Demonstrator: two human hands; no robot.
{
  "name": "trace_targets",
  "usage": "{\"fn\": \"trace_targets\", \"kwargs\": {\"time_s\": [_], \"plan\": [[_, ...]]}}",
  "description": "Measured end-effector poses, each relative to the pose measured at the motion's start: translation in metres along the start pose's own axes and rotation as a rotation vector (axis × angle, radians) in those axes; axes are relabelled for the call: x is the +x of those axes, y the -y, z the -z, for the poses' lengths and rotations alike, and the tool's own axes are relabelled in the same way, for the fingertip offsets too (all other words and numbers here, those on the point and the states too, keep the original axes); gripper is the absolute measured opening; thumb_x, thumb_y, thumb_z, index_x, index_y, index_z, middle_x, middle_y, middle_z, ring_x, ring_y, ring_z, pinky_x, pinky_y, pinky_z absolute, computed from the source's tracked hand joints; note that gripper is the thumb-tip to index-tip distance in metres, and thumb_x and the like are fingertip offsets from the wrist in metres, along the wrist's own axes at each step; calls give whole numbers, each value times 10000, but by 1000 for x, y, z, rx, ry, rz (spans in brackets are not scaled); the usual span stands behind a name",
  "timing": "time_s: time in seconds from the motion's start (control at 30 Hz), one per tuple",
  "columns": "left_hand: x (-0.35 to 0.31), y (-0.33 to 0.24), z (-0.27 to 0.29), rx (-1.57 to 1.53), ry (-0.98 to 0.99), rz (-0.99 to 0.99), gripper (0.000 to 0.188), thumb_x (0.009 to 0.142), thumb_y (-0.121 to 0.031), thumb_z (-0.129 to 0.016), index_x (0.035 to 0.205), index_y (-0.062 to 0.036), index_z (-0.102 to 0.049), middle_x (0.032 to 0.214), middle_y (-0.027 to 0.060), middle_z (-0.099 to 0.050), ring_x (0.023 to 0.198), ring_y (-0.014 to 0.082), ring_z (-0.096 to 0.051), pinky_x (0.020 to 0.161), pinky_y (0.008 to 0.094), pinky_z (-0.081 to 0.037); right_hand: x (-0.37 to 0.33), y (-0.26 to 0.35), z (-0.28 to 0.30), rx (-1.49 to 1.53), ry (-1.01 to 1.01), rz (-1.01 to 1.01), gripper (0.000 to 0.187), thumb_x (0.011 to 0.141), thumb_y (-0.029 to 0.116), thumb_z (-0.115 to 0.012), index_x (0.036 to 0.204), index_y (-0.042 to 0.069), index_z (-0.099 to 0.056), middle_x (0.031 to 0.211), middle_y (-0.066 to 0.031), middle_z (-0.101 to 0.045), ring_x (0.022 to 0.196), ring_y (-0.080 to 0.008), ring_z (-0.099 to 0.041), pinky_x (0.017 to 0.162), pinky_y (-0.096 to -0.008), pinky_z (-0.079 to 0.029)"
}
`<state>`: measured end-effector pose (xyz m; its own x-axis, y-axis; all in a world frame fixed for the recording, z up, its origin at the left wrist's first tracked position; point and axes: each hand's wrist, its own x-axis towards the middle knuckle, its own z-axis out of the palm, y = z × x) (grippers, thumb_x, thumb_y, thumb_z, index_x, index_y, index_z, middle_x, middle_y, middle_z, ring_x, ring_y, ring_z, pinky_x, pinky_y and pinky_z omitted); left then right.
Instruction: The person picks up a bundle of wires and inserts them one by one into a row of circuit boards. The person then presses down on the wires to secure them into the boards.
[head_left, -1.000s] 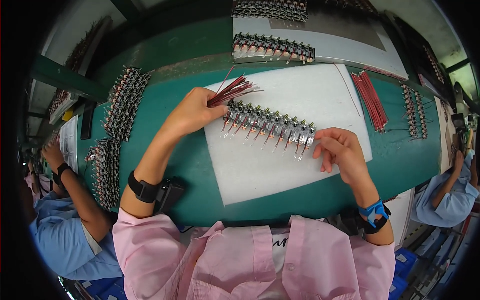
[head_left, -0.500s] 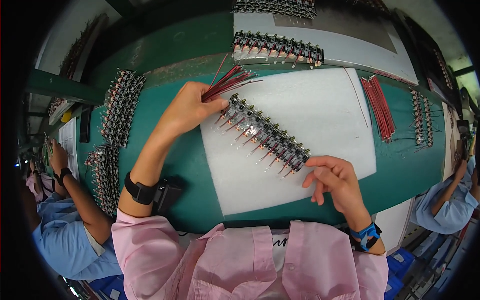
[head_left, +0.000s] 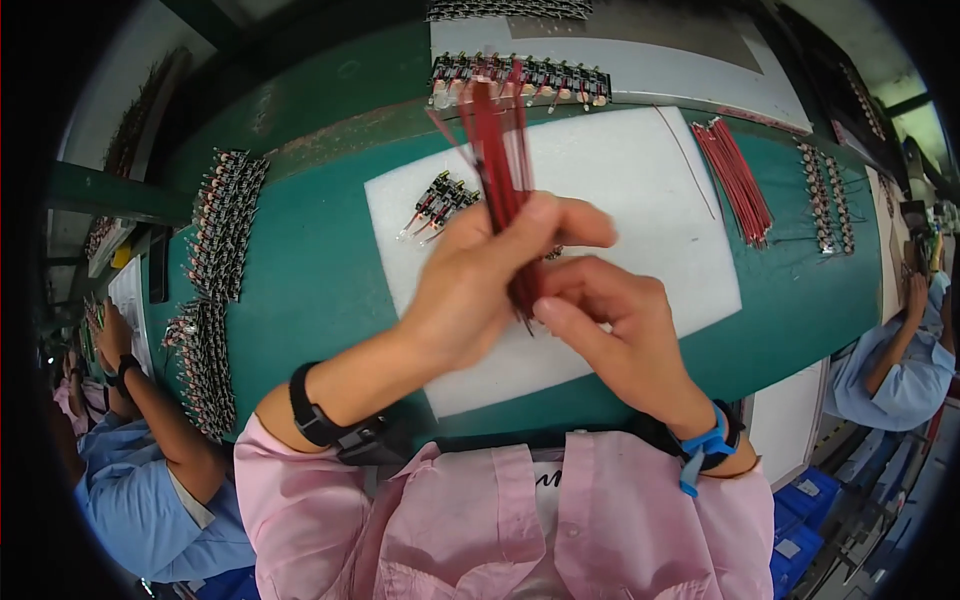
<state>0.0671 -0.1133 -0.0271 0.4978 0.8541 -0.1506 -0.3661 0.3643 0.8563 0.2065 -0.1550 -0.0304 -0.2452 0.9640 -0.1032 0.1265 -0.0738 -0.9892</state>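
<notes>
My left hand [head_left: 465,285] is closed round a bundle of thin red and black wires [head_left: 497,150], which stands up blurred above the white foam sheet. Thumb and curled fingers of my right hand [head_left: 625,325] close at the bundle's lower end; how many wires they pinch is hidden. Under my hands, a row of small circuit boards [head_left: 440,203] lies on the foam sheet [head_left: 630,180]. Only its left end shows well, with black parts, red leads and clear tips; the rest is mostly covered.
More red wires [head_left: 733,180] lie at the right, beside two narrow board strips [head_left: 822,200]. A single wire [head_left: 685,160] rests on the foam. Stacked board rows [head_left: 225,230] line the left side, and another row [head_left: 570,80] sits at the back. Co-workers [head_left: 150,470] sit on both sides.
My left hand has brought the wire bundle rightward and nearer, over the board row. My right hand has left the row's right end and moved to the wires' lower ends.
</notes>
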Motion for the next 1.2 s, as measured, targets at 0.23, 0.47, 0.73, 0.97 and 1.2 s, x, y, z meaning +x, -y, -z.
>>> {"fn": "trace_targets", "kwargs": {"time_s": [0.23,0.47,0.73,0.97,1.2], "plan": [[-17,17,-22,-36,-48,-24,402,900,-314,-318,976,35,-502,1033,173,-517,883,211,-540,764,318,-433,-22,-2,15,37,52,-49,74,779,54,-536,784,-20,-540,614,-52,-538,452,-69,-450,442,-191,-385],[-25,21,10,-351,181,65,311,875,-274,-420,822,8,-542,668,22,-523,589,83,-461,531,218,-380,-23,-17,30,520,6,-143,146,819,104,-491,760,-26,-525,604,-85,-541,376,-84,-424,414,-203,-400],[-25,24,-14,539,-87,82,150,795,-138,-526,730,-3,-533,551,-26,-429,514,28,-347,447,203,-271,-21,-26,16,342,-203,-48,129,797,84,-529,761,-36,-558,646,-84,-566,409,-77,-432,411,-205,-392],[-23,39,-1,588,-32,40,164,783,-136,-539,715,13,-543,498,-33,-403,470,35,-324,417,212,-270,-24,-37,6,170,-316,67,103,756,62,-583,753,-42,-580,671,-67,-576,452,-73,-450,414,-199,-371],[-26,35,3,863,82,-86,107,719,-74,-548,723,33,-535,469,81,-424,407,134,-395,400,284,-310,-34,-43,5,168,-302,-10,78,741,26,-595,785,-37,-584,717,-25,-580,616,-41,-501,538,-164,-387]]}}
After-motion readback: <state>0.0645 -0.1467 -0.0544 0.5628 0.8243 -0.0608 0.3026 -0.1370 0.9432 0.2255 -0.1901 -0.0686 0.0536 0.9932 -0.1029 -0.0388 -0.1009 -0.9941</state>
